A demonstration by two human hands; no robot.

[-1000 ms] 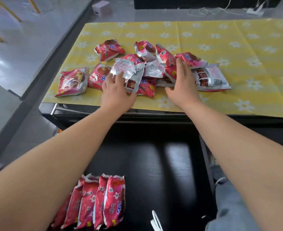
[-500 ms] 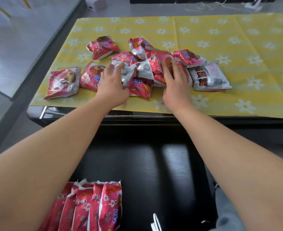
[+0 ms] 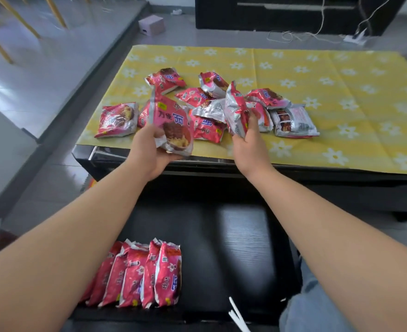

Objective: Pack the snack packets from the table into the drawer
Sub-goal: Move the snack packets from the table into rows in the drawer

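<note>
Fingers (image 3: 252, 121) of my left hand (image 3: 149, 152) and right hand (image 3: 249, 144) each grip a snack packet (image 3: 173, 121) over the near edge of the table (image 3: 317, 75); roughly a third done, I judge: a short row (image 3: 145, 276) stands in the drawer (image 3: 233, 236), a larger pile (image 3: 207, 109) to go.

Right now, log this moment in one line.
left hand: grips pink packet | right hand: grips crumpled packet | drawer: packet row, left side | table: loose packets

Both arms reach forward, left hand (image 3: 149, 149) and right hand (image 3: 248, 145) curled in a grip
</note>
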